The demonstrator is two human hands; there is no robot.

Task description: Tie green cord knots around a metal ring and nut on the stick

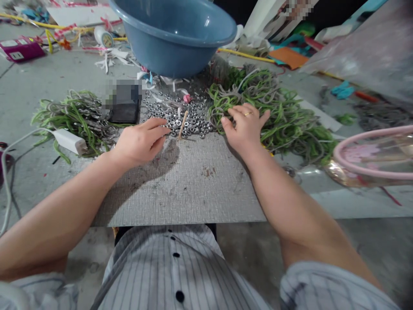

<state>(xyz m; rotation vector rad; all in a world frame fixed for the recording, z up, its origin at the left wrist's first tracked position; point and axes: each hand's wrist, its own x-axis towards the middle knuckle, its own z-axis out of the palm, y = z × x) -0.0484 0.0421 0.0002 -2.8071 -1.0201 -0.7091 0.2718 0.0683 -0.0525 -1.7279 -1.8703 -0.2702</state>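
My left hand (138,140) reaches over the left edge of a spread of small metal rings (193,114), its fingers stretched out and nothing visible in them. On the near left side of a heap of green and grey cords (284,112) rests my right hand (243,127), fingers spread and touching the cords. A ring is on one of its fingers. Between the hands, a thin wooden stick (183,125) stands tilted among the metal rings. Left of my left hand lies a second bundle of green and grey cords (80,114) with metal clasps.
A large blue basin (174,47) stands behind the metal rings. A dark phone (124,103) and a white charger (70,141) with its cable lie to the left. At the right is a clear bag with a pink handle (371,133). Scraps litter the grey table (190,185).
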